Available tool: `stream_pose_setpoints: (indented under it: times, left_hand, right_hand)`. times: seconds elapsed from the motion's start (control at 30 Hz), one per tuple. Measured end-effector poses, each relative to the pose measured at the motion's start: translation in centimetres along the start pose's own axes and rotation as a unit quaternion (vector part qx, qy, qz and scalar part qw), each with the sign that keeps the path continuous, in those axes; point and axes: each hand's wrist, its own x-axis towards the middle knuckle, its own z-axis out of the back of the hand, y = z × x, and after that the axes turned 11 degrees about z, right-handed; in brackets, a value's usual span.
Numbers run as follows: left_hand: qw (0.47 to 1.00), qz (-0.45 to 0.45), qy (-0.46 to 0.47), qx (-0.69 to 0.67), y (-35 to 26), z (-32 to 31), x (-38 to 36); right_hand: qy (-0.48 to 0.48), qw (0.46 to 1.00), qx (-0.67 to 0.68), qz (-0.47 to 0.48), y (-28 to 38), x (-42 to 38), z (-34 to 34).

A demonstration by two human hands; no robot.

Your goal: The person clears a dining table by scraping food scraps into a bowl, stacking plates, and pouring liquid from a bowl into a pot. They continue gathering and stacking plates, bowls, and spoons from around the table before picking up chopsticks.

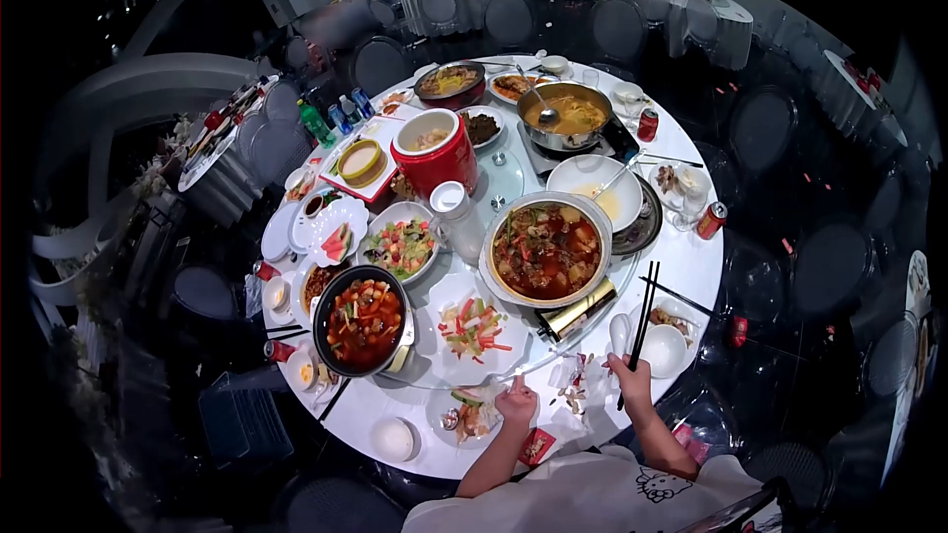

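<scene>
My right hand (pixel 632 382) is closed around a pair of black chopsticks (pixel 647 321), which point up and away from me. A white soup spoon (pixel 619 332) shows right at its fingertips. Toward the glass turntable's near edge reaches my left hand (pixel 515 401), a finger stretched out and the others partly curled, with nothing visible in it. Beside that hand lies a plate of food scraps (pixel 474 417), and a red packet (pixel 536 446) is below the wrist. Shells and crumpled wrappers (pixel 573 380) litter the cloth between my hands. A white bowl (pixel 664 350) stands right of the chopsticks.
On the turntable are a large pot of red stew (pixel 550 252), a black pan (pixel 362 321), a plate of vegetable sticks (pixel 472 328), a glass pitcher (pixel 456 217) and a red bucket (pixel 434 158). A metal soup pot (pixel 568 116) stands farther back. Clear chairs (pixel 765 128) surround the table.
</scene>
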Motion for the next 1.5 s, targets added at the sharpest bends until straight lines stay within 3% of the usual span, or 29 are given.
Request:
stream_pose_setpoints:
  times: [0.03, 0.1, 0.13, 0.37, 0.53, 0.63, 0.67, 0.7, 0.77, 0.83, 0.9, 0.93, 1.0, 1.03, 1.1, 1.17, 1.23, 1.33, 1.4, 1.43, 1.47, 1.5]
  left_hand:
    - [1.000, 0.000, -0.003, 0.001, -0.1, 0.2, 0.3]
    - [0.991, -0.094, -0.094, 0.017, 0.2, 0.4, 1.1]
    - [0.992, -0.098, -0.083, 0.019, 0.2, 0.6, 1.2]
    - [0.997, -0.013, -0.076, 0.029, 5.6, -2.2, 1.7]
    - [0.990, -0.029, -0.109, 0.082, 7.5, -4.2, 1.9]
    - [0.989, -0.085, -0.117, 0.019, 7.1, -5.5, 1.3]
    - [1.000, -0.012, -0.023, 0.002, 5.5, -3.5, 1.2]
    - [1.000, -0.013, -0.023, 0.004, 5.8, -4.1, 0.5]
    - [0.986, -0.069, -0.152, -0.004, 6.7, -5.2, -1.4]
    - [0.989, -0.052, -0.138, 0.020, 7.7, -5.5, -3.7]
    - [0.992, 0.070, -0.016, 0.104, 9.8, -6.8, -6.8]
    - [0.993, 0.063, -0.018, 0.100, 11.0, -7.4, -8.0]
    - [0.922, 0.083, -0.025, 0.378, 13.8, -9.0, -9.1]
    - [0.925, 0.074, -0.029, 0.373, 15.0, -9.7, -9.2]
    - [0.743, 0.017, -0.068, 0.665, 17.3, -10.7, -9.0]
    - [0.733, -0.014, -0.044, 0.679, 17.2, -9.6, -8.4]
    - [0.661, -0.095, -0.013, 0.745, 17.2, -10.8, -8.1]
    - [0.685, -0.067, 0.003, 0.725, 17.0, -11.6, -8.5]
    - [0.695, -0.047, 0.003, 0.717, 17.3, -11.7, -8.6]
    - [0.766, -0.028, -0.007, 0.642, 17.8, -11.8, -8.7]
    - [0.829, -0.010, -0.017, 0.560, 18.1, -12.0, -8.7]
    - [0.829, -0.011, -0.014, 0.559, 18.0, -11.9, -8.5]
  right_hand:
    - [-0.001, 1.000, 0.001, -0.003, -0.6, 0.0, 0.1]
    - [0.005, 1.000, 0.015, 0.002, -1.4, -0.2, 0.8]
    - [0.007, 1.000, 0.019, 0.003, -1.5, -0.3, 1.1]
    - [-0.006, 0.997, 0.064, 0.037, -0.4, -0.5, 4.8]
    - [0.015, 1.000, 0.025, 0.005, -0.4, 0.8, 7.4]
    - [0.024, 0.999, 0.041, -0.018, -2.1, 1.9, 8.4]
    - [0.055, 0.998, 0.031, -0.022, -3.5, 2.4, 8.6]
    - [0.055, 0.998, 0.033, -0.022, -4.5, 2.7, 8.5]
    - [0.119, 0.986, 0.100, -0.057, -5.9, 3.4, 8.3]
    - [0.152, 0.978, 0.103, -0.097, -5.7, 3.9, 8.2]
    - [0.199, 0.959, 0.143, -0.139, -5.2, 4.2, 7.6]
    - [0.225, 0.970, 0.063, -0.067, -5.4, 4.2, 7.1]
    - [0.276, 0.957, 0.086, -0.012, -6.5, 3.9, 5.7]
    - [0.294, 0.949, 0.111, 0.014, -6.2, 3.4, 4.7]
    - [0.357, 0.930, 0.061, 0.062, -5.5, 2.7, 3.7]
    - [0.354, 0.907, -0.004, 0.228, -3.4, 1.6, 2.9]
    - [0.378, 0.898, -0.002, 0.225, -3.4, 1.3, 2.3]
    - [0.419, 0.900, 0.064, 0.101, -3.6, 1.5, 2.5]
    - [0.427, 0.894, 0.066, 0.120, -3.6, 1.5, 2.7]
    - [0.437, 0.886, 0.068, 0.138, -3.7, 1.6, 2.9]
    - [0.465, 0.877, 0.115, 0.029, -3.1, 1.4, 3.2]
    - [0.465, 0.877, 0.113, 0.031, -2.4, 1.5, 3.6]
